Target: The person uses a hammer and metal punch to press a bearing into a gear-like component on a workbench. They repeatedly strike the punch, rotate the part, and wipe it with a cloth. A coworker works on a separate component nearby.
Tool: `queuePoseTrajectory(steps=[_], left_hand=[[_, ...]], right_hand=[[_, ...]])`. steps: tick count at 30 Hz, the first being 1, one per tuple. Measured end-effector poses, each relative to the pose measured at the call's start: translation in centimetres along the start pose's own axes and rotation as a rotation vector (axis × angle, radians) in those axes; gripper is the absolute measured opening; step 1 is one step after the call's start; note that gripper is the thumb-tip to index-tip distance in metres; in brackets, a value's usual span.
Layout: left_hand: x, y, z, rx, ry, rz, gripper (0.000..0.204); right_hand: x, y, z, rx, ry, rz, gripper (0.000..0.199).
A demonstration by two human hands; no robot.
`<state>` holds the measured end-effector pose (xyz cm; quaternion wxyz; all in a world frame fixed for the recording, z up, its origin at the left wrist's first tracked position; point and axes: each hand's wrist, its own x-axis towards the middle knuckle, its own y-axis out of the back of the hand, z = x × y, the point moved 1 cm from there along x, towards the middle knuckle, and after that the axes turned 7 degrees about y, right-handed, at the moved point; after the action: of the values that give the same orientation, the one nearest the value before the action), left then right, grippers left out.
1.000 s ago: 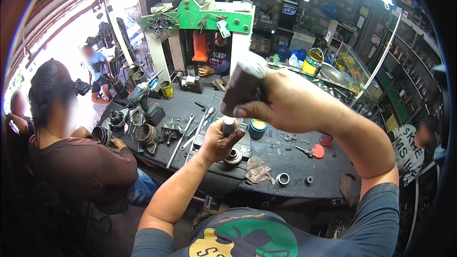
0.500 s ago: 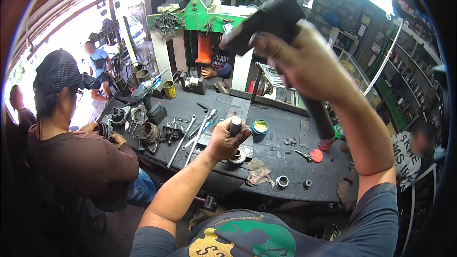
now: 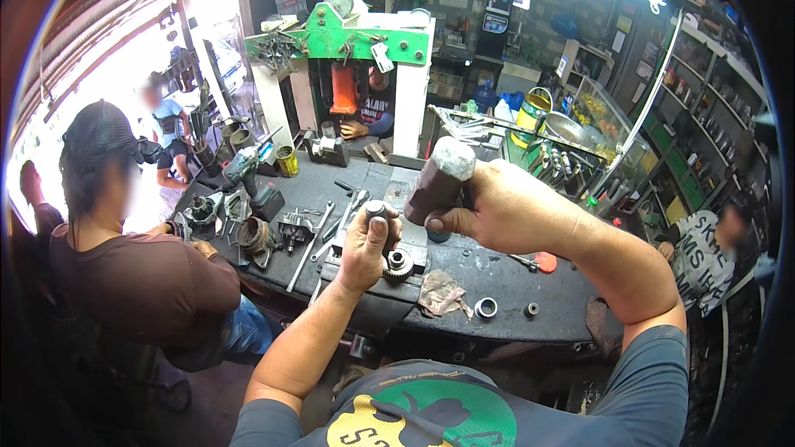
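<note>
In my right hand [image 3: 517, 211] is a heavy sledgehammer [image 3: 435, 186], its blunt head just right of my left hand; its handle is mostly hidden by the hand and forearm. My left hand [image 3: 362, 252] is wrapped round a short, thick metal rod [image 3: 376, 209], which stands about upright with its top end showing. Hammer and rod look apart. Beside the left hand, a toothed metal gear [image 3: 398, 266] with a raised hub sits at the vise [image 3: 364, 288] on the bench edge. Where the rod's lower end rests is hidden.
A crumpled rag [image 3: 442, 293], a metal ring [image 3: 486, 308] and a small bushing [image 3: 532, 310] lie on the dark bench [image 3: 497, 281]. A co-worker [image 3: 137, 273] handles parts at left, near a cordless drill [image 3: 248, 178]. Beyond stands a green-topped press [image 3: 339, 37]; another person [image 3: 716, 257] is at right.
My right hand has brought the hammer down from high up, toward my left hand. The left hand still grips the rod. The view has shifted slightly, showing more of the shelves behind.
</note>
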<state>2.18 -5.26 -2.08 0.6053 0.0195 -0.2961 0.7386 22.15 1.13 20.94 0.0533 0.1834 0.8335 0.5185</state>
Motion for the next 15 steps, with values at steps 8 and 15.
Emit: queuePoseTrajectory(steps=[8, 15], left_hand=[[-0.7, -1.0, -1.0, 0.116, -0.028, 0.038, 0.056], [-1.2, 0.3, -1.6, 0.046, 0.004, -0.039, 0.054]], right_hand=[[-0.4, -0.3, 1.3, -0.033, 0.002, -0.054, 0.052], [2.1, 0.1, -0.7, 0.044, 0.129, 0.003, 0.047]])
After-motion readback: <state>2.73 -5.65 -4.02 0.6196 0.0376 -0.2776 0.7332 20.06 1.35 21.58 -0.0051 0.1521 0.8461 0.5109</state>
